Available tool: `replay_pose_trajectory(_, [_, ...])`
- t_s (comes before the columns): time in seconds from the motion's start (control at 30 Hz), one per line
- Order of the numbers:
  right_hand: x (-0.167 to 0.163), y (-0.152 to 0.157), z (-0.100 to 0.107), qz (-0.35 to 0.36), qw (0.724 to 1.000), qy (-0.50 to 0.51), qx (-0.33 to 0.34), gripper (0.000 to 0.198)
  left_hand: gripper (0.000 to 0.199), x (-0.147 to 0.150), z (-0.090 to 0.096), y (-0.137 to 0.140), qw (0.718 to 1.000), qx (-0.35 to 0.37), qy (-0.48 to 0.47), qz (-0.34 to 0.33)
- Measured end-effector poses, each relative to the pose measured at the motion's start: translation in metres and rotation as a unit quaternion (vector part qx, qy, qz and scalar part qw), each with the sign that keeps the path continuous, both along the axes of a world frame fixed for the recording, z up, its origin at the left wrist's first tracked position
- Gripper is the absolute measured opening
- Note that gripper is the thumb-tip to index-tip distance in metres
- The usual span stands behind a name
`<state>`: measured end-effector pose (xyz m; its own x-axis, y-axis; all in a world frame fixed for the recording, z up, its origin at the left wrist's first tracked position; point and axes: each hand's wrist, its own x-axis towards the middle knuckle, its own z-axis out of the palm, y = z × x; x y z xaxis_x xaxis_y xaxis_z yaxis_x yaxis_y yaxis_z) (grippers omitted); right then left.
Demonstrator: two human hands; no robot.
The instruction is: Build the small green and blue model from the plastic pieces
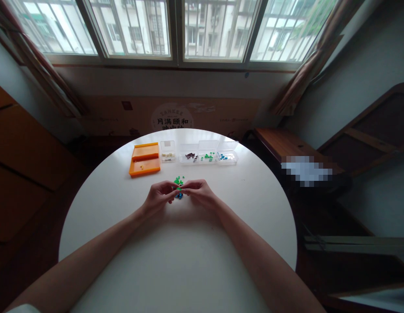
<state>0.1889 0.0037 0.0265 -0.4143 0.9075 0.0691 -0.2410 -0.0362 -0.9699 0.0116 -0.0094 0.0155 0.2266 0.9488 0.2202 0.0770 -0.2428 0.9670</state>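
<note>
The left hand (161, 193) and right hand (198, 190) pinch a little green piece (179, 189) together. The white desk (250, 195) spreads wide around, its round edge well away.

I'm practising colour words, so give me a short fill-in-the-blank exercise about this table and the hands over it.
The round table is coloured ____.
The left hand and right hand meet at a small piece coloured ____.
Beyond the hands, the leftmost tray is coloured ____.
The rightmost clear box holds little bits coloured ____.

Missing words: white; green; orange; blue.
</note>
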Motion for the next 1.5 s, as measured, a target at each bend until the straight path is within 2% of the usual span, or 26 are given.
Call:
replay_pose_trajectory(0.23, [-0.0011, -0.0011, 0.0007, 0.013, 1.0, 0.01, -0.01, 0.028, 0.023, -0.001, -0.0069, 0.0011, 1.0, 0.012, 0.006, 0.012])
replay_pose_trajectory(0.43, [-0.0018, 0.0018, -0.0036, -0.008, 1.0, 0.005, -0.01, 0.027, 0.025, -0.0014, -0.0073, 0.0002, 0.999, 0.016, 0.024, 0.028])
replay_pose_trajectory(0.87, [-0.0018, 0.0024, -0.0051, -0.019, 1.0, -0.016, 0.003, 0.029, 0.026, -0.0007, -0.0064, -0.001, 0.999, 0.025, 0.025, 0.019])
replay_pose_trajectory(1.5, [-0.0024, 0.0021, -0.0051, -0.009, 1.0, 0.008, -0.005, 0.028, 0.025, -0.0009, -0.0084, -0.0015, 0.999, 0.028, 0.033, 0.016])
